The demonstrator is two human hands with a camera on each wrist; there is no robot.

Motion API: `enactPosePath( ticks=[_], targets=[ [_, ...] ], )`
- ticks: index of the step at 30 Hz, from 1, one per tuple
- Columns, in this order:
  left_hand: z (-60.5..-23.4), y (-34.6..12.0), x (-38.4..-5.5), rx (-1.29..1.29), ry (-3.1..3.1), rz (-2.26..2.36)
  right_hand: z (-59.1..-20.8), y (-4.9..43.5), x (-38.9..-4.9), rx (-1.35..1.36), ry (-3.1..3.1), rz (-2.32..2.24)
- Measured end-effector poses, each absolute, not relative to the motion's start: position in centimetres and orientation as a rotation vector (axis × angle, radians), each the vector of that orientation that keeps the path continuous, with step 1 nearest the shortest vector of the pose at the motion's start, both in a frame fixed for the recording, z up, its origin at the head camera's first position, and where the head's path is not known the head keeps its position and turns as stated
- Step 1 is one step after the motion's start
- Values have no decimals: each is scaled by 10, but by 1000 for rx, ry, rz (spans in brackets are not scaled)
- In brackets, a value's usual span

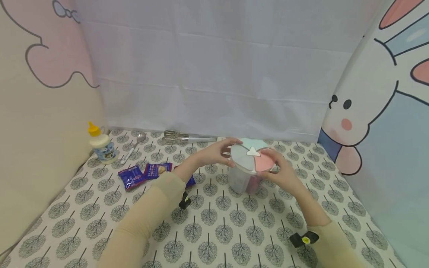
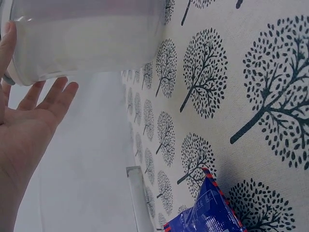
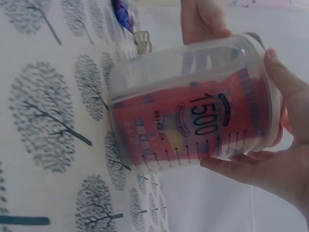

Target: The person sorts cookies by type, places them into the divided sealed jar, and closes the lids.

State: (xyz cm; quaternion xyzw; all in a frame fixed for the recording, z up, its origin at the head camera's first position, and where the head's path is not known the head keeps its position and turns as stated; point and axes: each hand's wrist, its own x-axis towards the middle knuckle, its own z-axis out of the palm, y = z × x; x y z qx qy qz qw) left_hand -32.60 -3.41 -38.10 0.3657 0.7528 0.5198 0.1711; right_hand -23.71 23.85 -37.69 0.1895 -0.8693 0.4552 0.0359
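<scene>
A clear plastic storage canister (image 1: 239,181) stands on the tree-patterned cloth, its round lid (image 1: 242,158) split into grey, pink and mint sections around a white knob. My left hand (image 1: 218,152) curves round the rim on the left, thumb in front and fingers behind. From the right, my right hand (image 1: 281,171) grips the rim by the pink section. Close up in the right wrist view, the canister wall (image 3: 135,82) carries a printed 1500 and a scale, and a red packet (image 3: 169,130) shows inside. The left wrist view has a pale, cloudy side of it.
Blue snack packets (image 1: 132,177) lie left of the canister, one partly hidden by my left arm. Farther back are a spoon (image 1: 134,147), metal tongs (image 1: 189,139) and a yellow-capped bottle (image 1: 104,149). Hanging fabric (image 1: 214,74) encloses the back and sides.
</scene>
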Motion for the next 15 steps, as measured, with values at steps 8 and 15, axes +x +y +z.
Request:
enactPosePath(
  ticks=[8,15],
  targets=[
    [-379,-32,-304,921,2253,1638,-381,254,-256,658,-2632,1612],
    [-380,-30,-283,838,2452,1719,-380,258,-270,738,-2565,1669]
  ],
)
